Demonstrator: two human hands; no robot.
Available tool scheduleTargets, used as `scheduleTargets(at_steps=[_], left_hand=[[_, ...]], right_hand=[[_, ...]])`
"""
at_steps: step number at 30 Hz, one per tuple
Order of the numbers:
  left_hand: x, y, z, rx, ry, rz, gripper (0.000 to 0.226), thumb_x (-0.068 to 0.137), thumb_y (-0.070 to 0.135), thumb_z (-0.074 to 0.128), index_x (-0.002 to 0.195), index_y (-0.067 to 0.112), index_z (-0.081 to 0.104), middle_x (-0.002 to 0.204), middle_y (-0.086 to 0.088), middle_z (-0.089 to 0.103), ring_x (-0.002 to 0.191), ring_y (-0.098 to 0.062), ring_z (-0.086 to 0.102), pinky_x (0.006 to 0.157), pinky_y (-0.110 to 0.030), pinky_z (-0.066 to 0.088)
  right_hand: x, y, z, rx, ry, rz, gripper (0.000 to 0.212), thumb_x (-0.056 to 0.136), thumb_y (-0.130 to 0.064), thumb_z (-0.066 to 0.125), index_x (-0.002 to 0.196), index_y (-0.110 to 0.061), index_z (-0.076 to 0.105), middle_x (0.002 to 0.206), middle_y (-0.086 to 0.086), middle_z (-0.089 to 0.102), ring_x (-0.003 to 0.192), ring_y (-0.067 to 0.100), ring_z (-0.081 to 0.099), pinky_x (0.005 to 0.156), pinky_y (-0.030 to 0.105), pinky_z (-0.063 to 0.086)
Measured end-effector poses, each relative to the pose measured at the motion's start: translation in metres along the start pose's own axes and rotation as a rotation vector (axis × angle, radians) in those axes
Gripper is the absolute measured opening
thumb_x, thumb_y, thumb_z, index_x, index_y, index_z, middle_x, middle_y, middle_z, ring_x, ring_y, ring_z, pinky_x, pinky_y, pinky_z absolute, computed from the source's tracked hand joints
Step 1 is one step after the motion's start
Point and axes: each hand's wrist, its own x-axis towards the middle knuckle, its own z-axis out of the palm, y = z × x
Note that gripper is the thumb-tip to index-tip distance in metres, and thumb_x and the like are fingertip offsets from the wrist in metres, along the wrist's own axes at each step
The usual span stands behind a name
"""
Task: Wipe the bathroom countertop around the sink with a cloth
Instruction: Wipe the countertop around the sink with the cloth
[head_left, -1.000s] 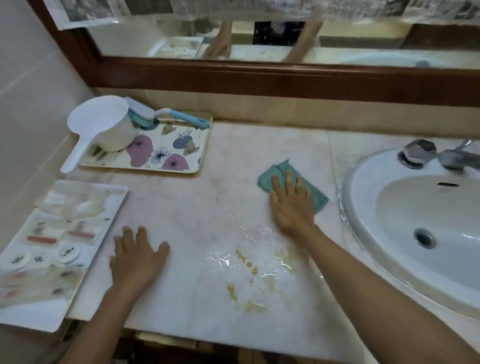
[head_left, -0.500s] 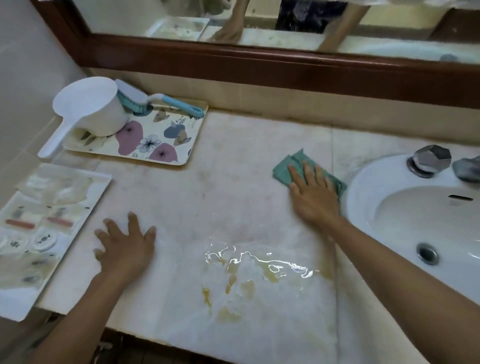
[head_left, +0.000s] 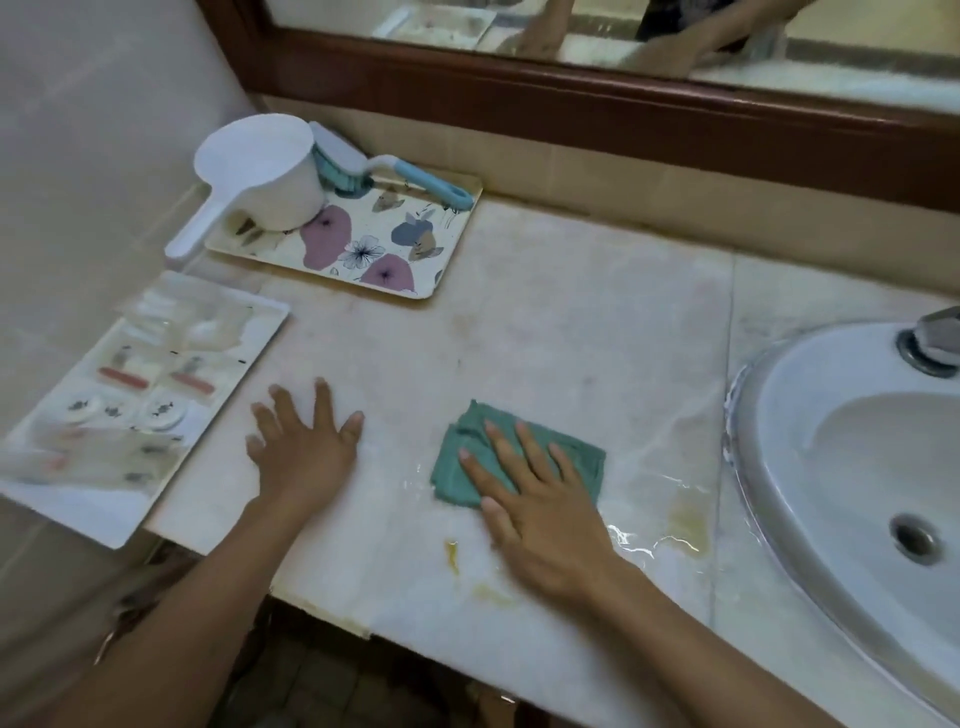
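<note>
A: Cut off anywhere?
B: At three o'clock: sink (head_left: 789, 395) and tap (head_left: 935, 338), cropped by the right edge. At twelve, mirror (head_left: 571, 31), cropped by the top.
A: Hidden?
B: Near half of the cloth (head_left: 460, 462), under the right hand (head_left: 540, 499). At ten o'clock, part of the brush head (head_left: 337, 163), behind the ladle (head_left: 265, 171).
A: Unreadable?
B: At nine o'clock, packets (head_left: 156, 384) on the white tray (head_left: 88, 514): blurred, print too small to tell.

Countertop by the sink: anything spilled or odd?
Yes. A clear wet film with yellowish stains lies on the pale marble countertop between the green cloth under the right hand and the white sink; yellow drips sit near the front edge.
</note>
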Motion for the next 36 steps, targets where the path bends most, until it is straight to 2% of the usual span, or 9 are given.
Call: scheduleTargets(at_steps=[4, 7, 12, 19, 24, 28, 30, 32, 36], left_hand=[[-0.003, -0.013, 0.002, -0.034, 0.019, 0.074, 0.069, 0.096, 0.063, 0.019, 0.155, 0.033, 0.000, 0.161, -0.015, -0.016, 0.147, -0.038, -0.013, 0.118, -0.053, 0.000], [-0.002, -0.020, 0.002, -0.031, 0.007, 0.107, 0.068, 0.095, 0.064, 0.020, 0.154, 0.036, -0.001, 0.161, -0.013, -0.017, 0.147, -0.037, -0.014, 0.119, -0.051, -0.001], [0.000, -0.020, 0.002, -0.029, 0.001, 0.112, 0.069, 0.095, 0.066, 0.019, 0.154, 0.037, -0.002, 0.161, -0.014, -0.017, 0.147, -0.037, -0.015, 0.119, -0.049, -0.004], [-0.004, -0.028, 0.005, -0.126, 0.022, 0.110, 0.070, 0.093, 0.069, 0.026, 0.153, 0.042, 0.003, 0.162, -0.005, -0.017, 0.148, -0.028, -0.016, 0.120, -0.045, -0.002], [-0.017, -0.035, 0.016, -0.177, 0.101, 0.136, 0.063, 0.096, 0.065, 0.022, 0.153, 0.044, 0.005, 0.162, 0.005, -0.018, 0.148, -0.018, -0.018, 0.119, -0.042, -0.001], [-0.019, -0.033, 0.021, -0.157, 0.155, 0.139, 0.062, 0.097, 0.064, 0.019, 0.153, 0.043, 0.005, 0.162, 0.005, -0.018, 0.148, -0.017, -0.018, 0.119, -0.039, -0.003], [-0.018, -0.033, 0.023, -0.142, 0.173, 0.132, 0.062, 0.097, 0.064, 0.019, 0.153, 0.042, 0.005, 0.162, 0.004, -0.017, 0.149, -0.017, -0.016, 0.119, -0.038, -0.003], [-0.018, -0.033, 0.025, -0.131, 0.198, 0.128, 0.062, 0.097, 0.064, 0.020, 0.153, 0.042, 0.006, 0.163, 0.004, -0.014, 0.149, -0.017, -0.014, 0.119, -0.038, -0.002], [-0.018, -0.034, 0.025, -0.155, 0.228, 0.129, 0.062, 0.097, 0.063, 0.023, 0.153, 0.042, 0.011, 0.164, 0.005, -0.010, 0.150, -0.017, -0.011, 0.120, -0.038, 0.001]], right_hand=[[-0.018, 0.056, -0.020, -0.068, 0.023, 0.056, 0.052, 0.093, -0.050, 0.001, 0.145, -0.057, -0.003, 0.156, -0.024, -0.018, 0.144, 0.006, -0.020, 0.116, 0.031, -0.009], [0.023, 0.091, -0.039, -0.087, 0.068, 0.210, 0.053, 0.093, -0.051, 0.005, 0.146, -0.054, -0.002, 0.160, -0.016, -0.010, 0.147, 0.010, -0.014, 0.117, 0.033, -0.006], [0.112, 0.067, -0.041, -0.093, 0.055, 0.337, 0.054, 0.101, -0.043, 0.017, 0.152, -0.039, -0.001, 0.162, -0.002, -0.010, 0.148, 0.022, -0.010, 0.119, 0.044, -0.002], [0.039, -0.057, 0.015, -0.032, -0.040, -0.052, 0.053, 0.101, -0.044, 0.014, 0.151, -0.043, -0.004, 0.159, -0.010, -0.019, 0.145, 0.017, -0.024, 0.117, 0.040, -0.011], [-0.037, 0.003, 0.010, -0.124, -0.067, -0.240, 0.050, 0.099, -0.046, 0.014, 0.148, -0.051, 0.005, 0.160, -0.016, -0.003, 0.148, 0.013, -0.008, 0.116, 0.036, 0.001], [-0.013, 0.076, -0.028, -0.165, -0.051, -0.033, 0.052, 0.091, -0.053, -0.001, 0.142, -0.057, -0.006, 0.154, -0.021, -0.017, 0.148, 0.011, -0.010, 0.117, 0.033, -0.001], [0.023, 0.092, -0.039, -0.168, -0.006, 0.069, 0.055, 0.088, -0.055, -0.001, 0.143, -0.055, -0.005, 0.159, -0.015, -0.009, 0.148, 0.015, -0.006, 0.117, 0.037, 0.002], [0.066, 0.089, -0.044, -0.169, 0.044, 0.171, 0.057, 0.091, -0.053, 0.004, 0.148, -0.049, 0.001, 0.162, -0.006, -0.001, 0.149, 0.019, -0.002, 0.117, 0.040, 0.005], [0.124, 0.030, -0.032, -0.153, 0.034, 0.223, 0.053, 0.102, -0.044, 0.017, 0.152, -0.037, 0.003, 0.162, 0.000, -0.007, 0.148, 0.025, -0.006, 0.118, 0.045, 0.002]])
